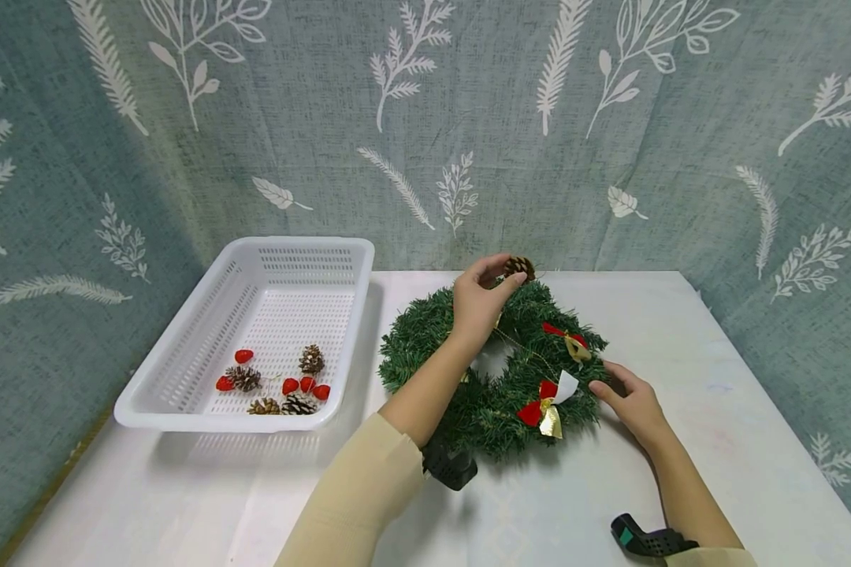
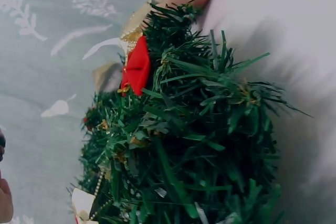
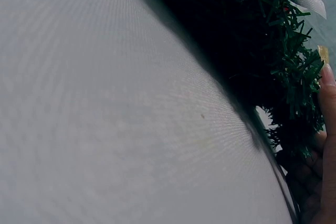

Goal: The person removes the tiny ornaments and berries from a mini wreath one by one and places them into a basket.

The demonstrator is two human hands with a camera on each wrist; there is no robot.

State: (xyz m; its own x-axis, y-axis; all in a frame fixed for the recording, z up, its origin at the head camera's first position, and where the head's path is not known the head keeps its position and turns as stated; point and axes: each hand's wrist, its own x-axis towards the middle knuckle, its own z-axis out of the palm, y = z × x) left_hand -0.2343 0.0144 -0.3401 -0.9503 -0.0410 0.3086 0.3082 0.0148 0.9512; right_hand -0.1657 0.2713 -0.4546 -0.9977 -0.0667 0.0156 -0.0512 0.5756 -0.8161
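Observation:
Over the far side of the green wreath (image 1: 414, 335), my left hand (image 1: 477, 303) pinches a brown pine cone (image 1: 519, 268) between thumb and fingers. At the wreath's right edge, my right hand (image 1: 633, 403) grips it, thumb (image 3: 328, 98) on top and fingers under the greenery. A red, white and gold bow (image 1: 549, 405) sits on the near right part of the wreath. Another red and gold bow (image 1: 573, 343) lies farther back on the right, also seen as a red bow (image 2: 137, 66) in the left wrist view. My left forearm hides part of the wreath.
To the left stands a white plastic basket (image 1: 358, 331) holding several pine cones (image 1: 312, 360) and red berry-like pieces (image 1: 244, 356). All rest on a white-covered table (image 1: 709, 409). A grey-green patterned cloth (image 1: 312, 157) hangs behind and at both sides.

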